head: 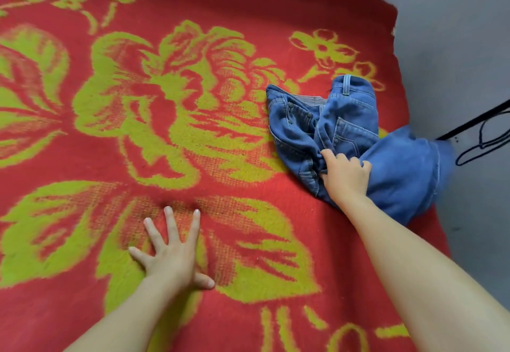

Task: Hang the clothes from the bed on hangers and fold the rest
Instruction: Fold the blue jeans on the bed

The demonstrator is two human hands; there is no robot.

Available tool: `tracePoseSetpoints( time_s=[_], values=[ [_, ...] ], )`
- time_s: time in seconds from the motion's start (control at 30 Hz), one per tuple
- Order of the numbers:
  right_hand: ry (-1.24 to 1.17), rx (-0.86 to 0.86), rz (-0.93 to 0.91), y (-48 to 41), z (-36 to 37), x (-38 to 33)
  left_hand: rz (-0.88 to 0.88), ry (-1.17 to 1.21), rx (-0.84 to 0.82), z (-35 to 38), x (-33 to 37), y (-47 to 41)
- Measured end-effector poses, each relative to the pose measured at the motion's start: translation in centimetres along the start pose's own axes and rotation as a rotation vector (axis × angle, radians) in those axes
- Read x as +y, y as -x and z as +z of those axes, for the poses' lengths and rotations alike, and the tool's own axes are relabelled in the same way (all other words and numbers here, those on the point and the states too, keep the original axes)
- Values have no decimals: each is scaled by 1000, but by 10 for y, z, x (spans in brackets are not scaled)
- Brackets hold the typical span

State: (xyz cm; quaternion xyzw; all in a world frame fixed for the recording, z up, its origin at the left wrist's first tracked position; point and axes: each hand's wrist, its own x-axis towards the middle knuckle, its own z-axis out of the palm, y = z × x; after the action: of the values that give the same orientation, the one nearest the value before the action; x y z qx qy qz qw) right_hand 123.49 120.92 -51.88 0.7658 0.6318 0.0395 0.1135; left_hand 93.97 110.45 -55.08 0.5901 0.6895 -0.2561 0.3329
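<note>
Grey wall (455, 34) stands behind the bed, which is covered with a red woollen blanket with yellow-green flowers (220, 136). Near the blanket's right edge lies a crumpled pair of blue denim jeans (345, 130), one leg hanging over that edge. My right hand (345, 177) grips a bunch of the denim with curled fingers, I think to pull the jeans toward me for folding. My left hand (172, 252) presses flat on the blanket near the front edge, fingers spread, holding nothing, probably to support me while I lean.
</note>
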Motion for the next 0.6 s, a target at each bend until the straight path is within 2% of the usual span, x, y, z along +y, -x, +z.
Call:
tracePoseSetpoints(
  time_s=[0.1,0.2,0.33,0.43,0.53,0.6],
  values=[
    [-21,-9,-66,50,-13,21,31,-18,31,-7,-2,4],
    [13,-115,-168,130,-17,54,93,-31,57,-7,-11,27],
    [-15,-256,-150,240,-12,83,177,46,216,64,-14,99],
    [-95,-326,-107,313,-20,83,165,162,98,113,-13,173],
    [-183,-349,-66,385,-44,71,35,444,-74,117,-12,225],
    [-243,-335,-81,425,-73,63,3,714,-144,108,-11,263]
  ],
)
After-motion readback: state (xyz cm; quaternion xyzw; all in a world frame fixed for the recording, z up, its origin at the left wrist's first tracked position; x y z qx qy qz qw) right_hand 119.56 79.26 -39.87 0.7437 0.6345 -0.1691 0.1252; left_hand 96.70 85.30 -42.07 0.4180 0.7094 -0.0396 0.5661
